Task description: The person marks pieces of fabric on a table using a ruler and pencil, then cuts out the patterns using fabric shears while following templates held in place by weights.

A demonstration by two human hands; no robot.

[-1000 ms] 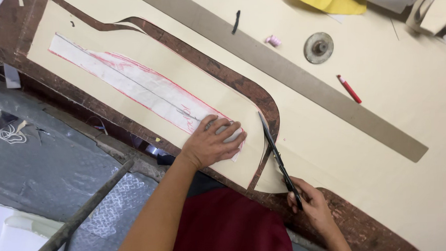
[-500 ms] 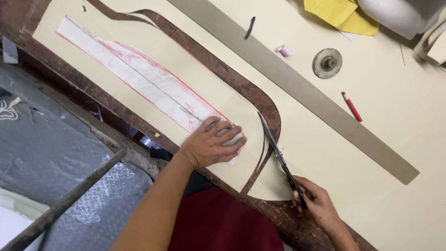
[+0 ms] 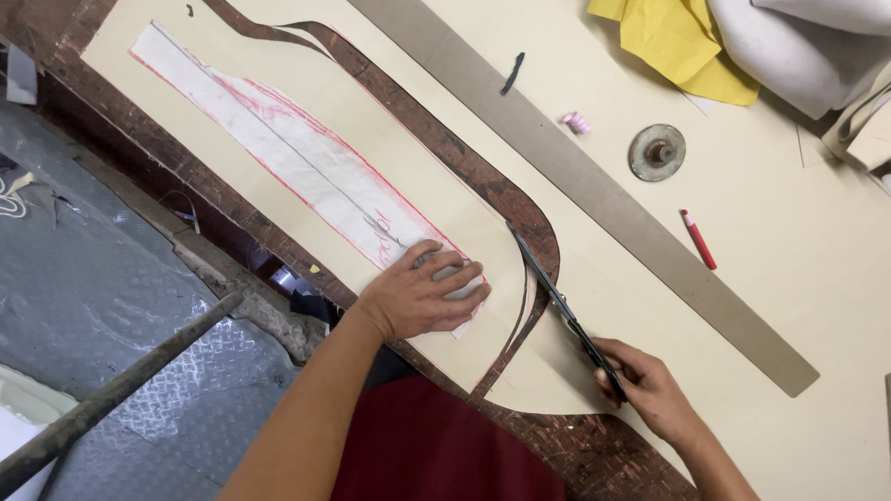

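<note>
My right hand point(image 3: 639, 379) grips the handles of black scissors point(image 3: 560, 304). The blades point up and left into a cream sheet point(image 3: 433, 196) on the brown table, along a curved cut line. A long white paper pattern point(image 3: 291, 157) with red outline lies on the cream sheet. My left hand point(image 3: 422, 294) rests flat on the near end of that pattern, fingers spread, pressing it down. The two hands are about a hand's width apart, with the curved cut between them.
A long grey strip point(image 3: 603, 193) runs diagonally across the table. Beyond it lie a red pencil point(image 3: 697, 239), a round metal weight point(image 3: 658, 152), a small pink piece point(image 3: 575, 123), yellow cloth point(image 3: 671, 30) and white cloth point(image 3: 816, 24). A metal-plate floor point(image 3: 87, 296) and a bar point(image 3: 102, 406) lie left.
The view has shifted a little, so everything sits slightly lower in frame. Both hands keep their places on the pattern and the scissors; the blades stay at the curved cut.
</note>
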